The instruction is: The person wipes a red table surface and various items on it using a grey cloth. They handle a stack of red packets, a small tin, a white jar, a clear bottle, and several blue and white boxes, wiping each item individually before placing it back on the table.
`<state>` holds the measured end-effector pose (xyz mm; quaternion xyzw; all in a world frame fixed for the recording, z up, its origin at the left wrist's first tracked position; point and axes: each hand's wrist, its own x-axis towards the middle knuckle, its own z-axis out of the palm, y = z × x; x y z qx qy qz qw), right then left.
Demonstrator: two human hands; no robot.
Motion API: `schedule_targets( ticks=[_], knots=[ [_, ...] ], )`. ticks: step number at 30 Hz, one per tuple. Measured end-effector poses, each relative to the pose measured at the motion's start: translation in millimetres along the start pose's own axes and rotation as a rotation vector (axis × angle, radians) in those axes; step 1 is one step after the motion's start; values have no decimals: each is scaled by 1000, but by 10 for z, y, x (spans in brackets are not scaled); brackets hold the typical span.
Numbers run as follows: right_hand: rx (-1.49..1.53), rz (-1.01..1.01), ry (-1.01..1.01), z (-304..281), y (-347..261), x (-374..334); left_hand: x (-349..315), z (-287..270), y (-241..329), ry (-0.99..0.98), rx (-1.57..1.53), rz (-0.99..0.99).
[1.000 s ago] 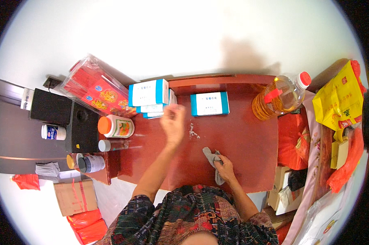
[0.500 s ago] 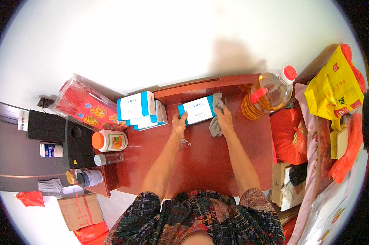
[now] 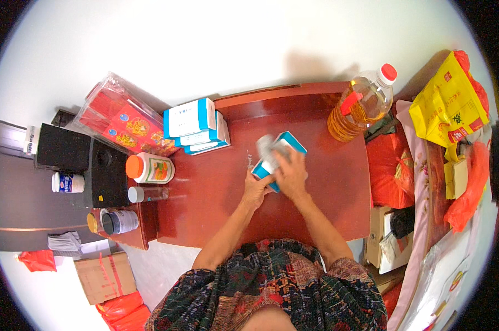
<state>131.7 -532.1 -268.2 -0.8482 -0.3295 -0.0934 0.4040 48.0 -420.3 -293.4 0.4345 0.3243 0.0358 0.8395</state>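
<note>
My left hand (image 3: 256,189) grips the lower left corner of a blue and white box (image 3: 289,142), which is tilted just above the middle of the red-brown table (image 3: 205,215). My right hand (image 3: 291,174) lies on top of the box. It holds a grey cloth (image 3: 266,147), blurred, against the box's upper face. Both forearms reach in from my patterned dress at the lower edge.
Similar blue and white boxes (image 3: 191,120) are stacked at the table's back left, beside a red packet in clear plastic (image 3: 122,122). An orange-lidded jar (image 3: 149,168) and a small bottle (image 3: 145,194) stand at the left edge. An oil bottle (image 3: 362,105) stands back right, near red (image 3: 390,168) and yellow bags (image 3: 445,107).
The box has come off the back of the table toward me and is now tilted in my left hand. My right hand with the cloth has moved onto its top.
</note>
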Motion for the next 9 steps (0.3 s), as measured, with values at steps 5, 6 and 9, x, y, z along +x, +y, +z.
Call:
schedule_targets(
  ticks=[5, 6, 9],
  knots=[
    [69, -216, -123, -183, -657, -183, -416, -208, 54, 28, 142, 256],
    [13, -237, -83, -225, -688, -117, -562, -202, 120, 21, 291, 374],
    [-201, -131, -76, -179, -595, 95, -920, -254, 202, 80, 567, 467]
  ],
)
